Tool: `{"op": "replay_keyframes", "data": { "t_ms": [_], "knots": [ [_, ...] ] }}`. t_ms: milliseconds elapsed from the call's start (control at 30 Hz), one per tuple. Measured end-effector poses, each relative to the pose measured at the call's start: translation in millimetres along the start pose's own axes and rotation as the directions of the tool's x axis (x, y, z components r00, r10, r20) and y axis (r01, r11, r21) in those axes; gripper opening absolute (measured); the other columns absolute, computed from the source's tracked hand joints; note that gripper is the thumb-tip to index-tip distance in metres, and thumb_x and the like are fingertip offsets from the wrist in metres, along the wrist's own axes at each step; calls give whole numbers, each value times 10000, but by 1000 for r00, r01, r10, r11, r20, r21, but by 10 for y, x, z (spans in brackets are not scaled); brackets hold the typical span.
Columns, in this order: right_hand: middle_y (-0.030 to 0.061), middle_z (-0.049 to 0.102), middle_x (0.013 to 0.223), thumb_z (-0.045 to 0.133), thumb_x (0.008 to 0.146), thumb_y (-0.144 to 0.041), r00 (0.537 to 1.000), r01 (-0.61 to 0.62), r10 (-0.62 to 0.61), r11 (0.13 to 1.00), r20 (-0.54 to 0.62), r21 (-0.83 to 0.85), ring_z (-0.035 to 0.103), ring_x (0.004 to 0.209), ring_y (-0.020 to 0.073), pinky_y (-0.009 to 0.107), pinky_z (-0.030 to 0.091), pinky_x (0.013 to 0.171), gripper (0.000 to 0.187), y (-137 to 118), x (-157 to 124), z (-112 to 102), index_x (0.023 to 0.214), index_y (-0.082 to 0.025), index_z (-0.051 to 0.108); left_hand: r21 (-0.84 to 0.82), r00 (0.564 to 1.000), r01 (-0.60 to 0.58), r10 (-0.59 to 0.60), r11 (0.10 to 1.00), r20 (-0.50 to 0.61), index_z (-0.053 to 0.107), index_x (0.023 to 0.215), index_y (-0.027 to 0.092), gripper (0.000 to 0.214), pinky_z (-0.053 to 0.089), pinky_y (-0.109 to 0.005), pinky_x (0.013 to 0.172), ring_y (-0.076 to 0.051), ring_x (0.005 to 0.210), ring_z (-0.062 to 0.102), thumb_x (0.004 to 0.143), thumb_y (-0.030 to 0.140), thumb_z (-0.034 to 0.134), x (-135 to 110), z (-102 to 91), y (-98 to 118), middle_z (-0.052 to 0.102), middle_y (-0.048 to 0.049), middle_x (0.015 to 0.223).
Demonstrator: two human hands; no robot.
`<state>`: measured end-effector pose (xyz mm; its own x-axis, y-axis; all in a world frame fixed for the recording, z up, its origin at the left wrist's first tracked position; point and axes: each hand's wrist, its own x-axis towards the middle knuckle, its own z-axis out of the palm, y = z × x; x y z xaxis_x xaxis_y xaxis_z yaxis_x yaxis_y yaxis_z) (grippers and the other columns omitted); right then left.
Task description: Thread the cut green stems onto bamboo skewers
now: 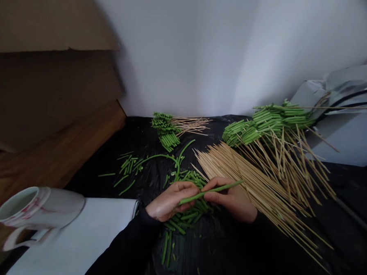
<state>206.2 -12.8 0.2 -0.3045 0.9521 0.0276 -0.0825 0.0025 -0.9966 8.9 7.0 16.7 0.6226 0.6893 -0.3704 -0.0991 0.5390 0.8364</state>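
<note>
Between my two hands lies a green garlic scape piece (pixel 220 188), slanting up to the right. My left hand (pixel 172 199) closes its fingers around the lower left part. With thumb and fingers my right hand (pixel 232 199) grips it further along, and the tip sticks out past them. Below and behind the hands is a pile of cut garlic scape pieces (pixel 191 218), partly covered by them. Just right of my right hand, a large bundle of bamboo skewers (pixel 255 182) is spread out with its points toward the upper left.
Skewered garlic scapes sit in a small stack (pixel 167 130) by the wall and a larger stack (pixel 270 119) at right. Short offcuts (pixel 128 165) lie on the black plastic sheet (pixel 103 133). A mug (pixel 57 206) stands on white paper (pixel 105 227) at left, near a cardboard box (pixel 51 85).
</note>
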Motion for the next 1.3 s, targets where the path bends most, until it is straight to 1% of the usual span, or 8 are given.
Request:
{"op": "replay_keyframes", "data": {
  "t_ms": [133, 300, 633, 733, 867, 1100, 1233, 1300],
  "knots": [
    [-25, 635, 655, 787, 708, -363, 999, -40, 38, 996, 32, 85, 531, 575, 83, 221, 405, 533, 205, 3, 3, 6, 796, -203, 696, 126, 999, 27, -30, 992, 19, 645, 749, 107, 349, 120, -211, 391, -37, 427, 309, 764, 451, 704, -15, -2, -25, 480, 28, 549],
    [-45, 614, 620, 762, 738, -392, 996, -36, 57, 962, -68, 271, 514, 500, 69, 207, 394, 489, 230, 33, 30, -19, 809, -204, 650, 185, 999, 26, -32, 982, 29, 645, 753, 122, 353, 116, -227, 397, -43, 411, 274, 766, 471, 698, -13, -42, -27, 420, 61, 498],
    [-41, 625, 652, 743, 768, -369, 998, -9, 22, 975, -54, 224, 522, 518, 75, 223, 402, 513, 194, 85, 36, -32, 801, -206, 643, 281, 999, -28, 36, 959, -24, 635, 762, 134, 283, 268, -214, 488, -74, 528, 432, 748, 399, 734, -16, -43, -49, 580, 0, 656],
    [-43, 619, 642, 752, 759, -367, 994, -1, 25, 976, -106, 218, 517, 523, 74, 219, 398, 515, 192, 67, 27, -33, 791, -210, 645, 189, 989, -89, 110, 978, -100, 607, 758, 143, 286, 288, -204, 499, -77, 546, 446, 729, 385, 757, -10, -26, -29, 556, 17, 641],
    [-42, 618, 641, 797, 704, -352, 988, -3, 26, 989, -153, 148, 527, 532, 79, 224, 413, 519, 220, 39, 18, 10, 797, -206, 661, -58, 971, -186, 175, 981, -165, 557, 760, 150, 297, 261, -180, 461, -43, 489, 375, 740, 365, 762, 22, 16, -42, 493, 47, 622],
    [-35, 630, 647, 812, 673, -353, 986, 14, -1, 997, -166, 79, 551, 563, 92, 247, 446, 563, 215, 6, 12, 98, 775, -209, 688, -363, 967, -251, 250, 898, -49, 471, 712, 151, 300, 264, -156, 415, -24, 439, 310, 862, 344, 644, 58, 71, -79, 436, 47, 626],
    [-27, 640, 662, 808, 672, -355, 991, -11, 15, 999, -133, 33, 560, 574, 94, 248, 448, 578, 214, 4, -6, 107, 761, -200, 689, -557, 949, -305, 293, 773, -113, 434, 702, 158, 295, 334, -137, 461, -28, 461, 337, 904, 302, 594, 28, -47, 63, 367, 63, 608],
    [-25, 646, 682, 796, 686, -357, 992, -16, 19, 1000, -128, 25, 566, 590, 95, 248, 450, 590, 211, 4, -10, 96, 770, -199, 685, -547, 938, -343, 304, 764, -165, 459, 719, 150, 256, 329, -129, 460, -23, 469, 348, 910, 270, 583, 10, -114, 124, 377, 61, 623]
  ]
}}
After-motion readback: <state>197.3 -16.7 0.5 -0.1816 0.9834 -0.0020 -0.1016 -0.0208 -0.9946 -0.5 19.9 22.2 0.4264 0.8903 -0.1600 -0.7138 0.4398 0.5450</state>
